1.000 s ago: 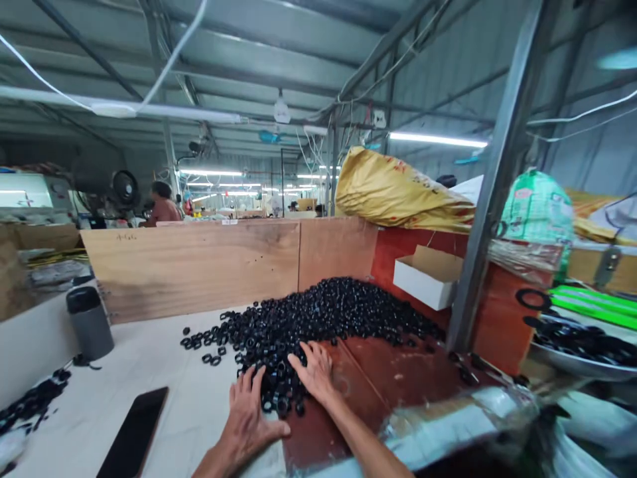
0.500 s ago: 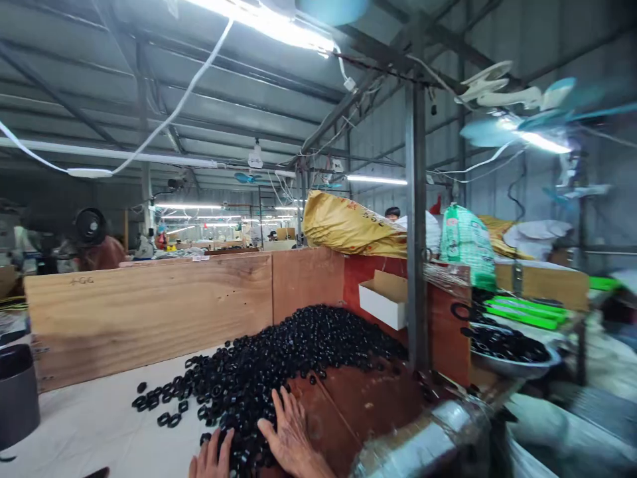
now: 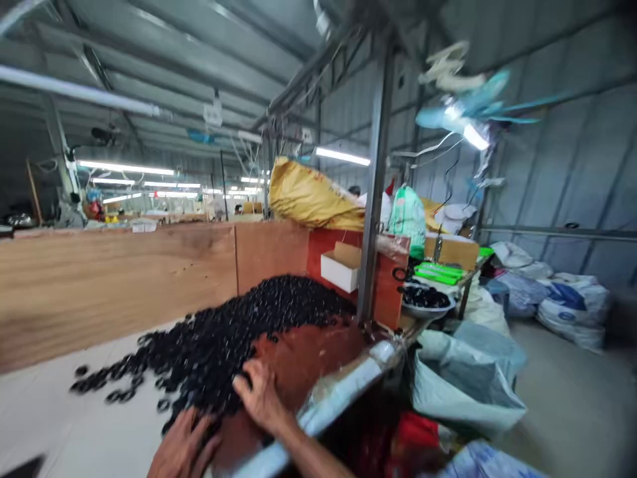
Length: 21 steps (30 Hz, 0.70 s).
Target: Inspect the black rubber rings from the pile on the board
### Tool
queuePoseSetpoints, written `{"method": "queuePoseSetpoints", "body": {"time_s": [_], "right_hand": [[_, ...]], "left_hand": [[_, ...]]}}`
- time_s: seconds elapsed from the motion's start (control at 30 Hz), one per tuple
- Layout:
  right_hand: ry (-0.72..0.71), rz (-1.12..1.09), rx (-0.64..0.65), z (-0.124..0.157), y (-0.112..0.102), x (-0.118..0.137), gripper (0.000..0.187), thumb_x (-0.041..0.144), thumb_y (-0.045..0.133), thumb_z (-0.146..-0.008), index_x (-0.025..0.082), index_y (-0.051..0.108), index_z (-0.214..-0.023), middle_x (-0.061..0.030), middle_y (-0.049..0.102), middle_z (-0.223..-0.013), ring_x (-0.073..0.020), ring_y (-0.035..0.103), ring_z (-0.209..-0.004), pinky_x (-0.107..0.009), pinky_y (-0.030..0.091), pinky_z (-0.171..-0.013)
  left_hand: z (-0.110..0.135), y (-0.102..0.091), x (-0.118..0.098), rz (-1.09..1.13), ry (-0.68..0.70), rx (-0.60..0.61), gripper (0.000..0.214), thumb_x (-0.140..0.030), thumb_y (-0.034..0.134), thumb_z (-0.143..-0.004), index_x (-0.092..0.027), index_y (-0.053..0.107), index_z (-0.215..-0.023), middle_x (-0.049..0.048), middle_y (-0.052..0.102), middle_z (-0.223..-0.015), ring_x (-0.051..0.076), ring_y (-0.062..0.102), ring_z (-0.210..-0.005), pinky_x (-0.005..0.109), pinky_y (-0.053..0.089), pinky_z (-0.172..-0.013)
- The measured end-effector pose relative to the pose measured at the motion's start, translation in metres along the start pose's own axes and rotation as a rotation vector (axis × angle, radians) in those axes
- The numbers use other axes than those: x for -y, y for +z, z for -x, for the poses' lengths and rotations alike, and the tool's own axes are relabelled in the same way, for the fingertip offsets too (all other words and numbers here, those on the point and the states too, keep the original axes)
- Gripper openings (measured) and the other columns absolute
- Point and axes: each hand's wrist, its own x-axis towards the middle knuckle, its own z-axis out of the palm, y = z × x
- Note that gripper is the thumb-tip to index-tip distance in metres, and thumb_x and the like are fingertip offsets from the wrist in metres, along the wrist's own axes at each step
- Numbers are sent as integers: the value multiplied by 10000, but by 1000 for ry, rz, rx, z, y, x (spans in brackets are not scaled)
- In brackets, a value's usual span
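Observation:
A broad heap of small black rings (image 3: 279, 302), some with angular outlines, lies on the tabletop, with looser ones straggling onto the white surface at the left. My right hand (image 3: 261, 395) is at the near right edge of the heap, over the red-brown board (image 3: 303, 352). Its fingers are bent but apart, and no ring shows in its grasp. Left of it, my left hand (image 3: 184, 441) lies low against the near end of the heap, fingers loosely spread. Motion blurs its fingertips, and some rings beneath it are hidden.
Wooden panels (image 3: 119, 272) wall the table's far side. A metal post (image 3: 375, 186) rises beside a white box (image 3: 341, 269). To the right are a bowl of black rings (image 3: 428, 299), green trays (image 3: 438, 272) and an open white sack (image 3: 462, 385). A taped edge (image 3: 343, 395) borders the table.
The view has swung right, so the heap and post sit further left and more sacks and floor show. My right hand's fingers are more bent; both hands stay by the heap.

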Motion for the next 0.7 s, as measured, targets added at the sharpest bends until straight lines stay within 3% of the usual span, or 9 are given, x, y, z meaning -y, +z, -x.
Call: {"method": "queuePoseSetpoints", "body": {"time_s": [0.07, 0.17, 0.23, 0.33, 0.47, 0.57, 0.7], "right_hand": [[1, -84, -87, -3, -18, 4, 186, 334, 582, -908, 205, 715, -909, -78, 712, -895, -238, 677, -889, -377, 558, -851], [103, -151, -51, -1, -32, -15, 174, 339, 574, -894, 209, 686, -926, -75, 691, -942, -222, 638, -912, -358, 525, -868], [133, -166, 2, 7, -35, -27, 167, 339, 641, -839, 195, 669, -920, -58, 666, -918, -195, 610, -797, -338, 520, -812], [66, -164, 171, 20, -38, -28, 170, 310, 690, -792, 187, 642, -901, -19, 632, -873, -138, 534, -640, -286, 498, -693], [-48, -93, 275, 29, -45, -13, 174, 284, 718, -790, 192, 635, -911, -27, 630, -888, -163, 576, -729, -285, 494, -710], [-34, 28, 273, 39, -59, -10, 217, 340, 748, -824, 196, 653, -955, -47, 639, -912, -197, 612, -805, -309, 498, -759], [-55, 132, 397, 54, -77, -14, 102, 272, 664, -889, 192, 706, -938, -59, 634, -927, -199, 623, -817, -321, 496, -791]], "left_hand": [[-15, -28, -25, 31, -35, 164, 204, -323, 581, -947, -288, 731, -1080, 80, 718, -1021, 265, 687, -943, 396, 602, -815], [-33, -46, -42, 32, -66, 274, 233, -350, 598, -959, -213, 678, -1129, 103, 680, -1025, 271, 632, -963, 412, 566, -842], [-35, -47, -44, 38, -93, 312, 262, -332, 635, -939, -194, 654, -1161, 105, 669, -1043, 275, 605, -987, 421, 543, -864], [-32, -48, -44, 59, -110, 352, 261, -274, 656, -923, -193, 647, -1171, 101, 681, -1067, 282, 579, -1030, 425, 519, -890], [-31, -50, -48, 91, -111, 356, 257, -244, 657, -921, -192, 650, -1172, 100, 699, -1058, 285, 572, -1028, 431, 518, -890], [-31, -51, -48, 101, -146, 352, 294, -251, 677, -913, -186, 643, -1197, 109, 694, -1070, 288, 577, -1055, 427, 525, -893], [-28, -48, -46, 134, -138, 370, 285, -242, 664, -926, -176, 644, -1202, 116, 692, -1079, 282, 594, -1061, 414, 535, -888]]}}
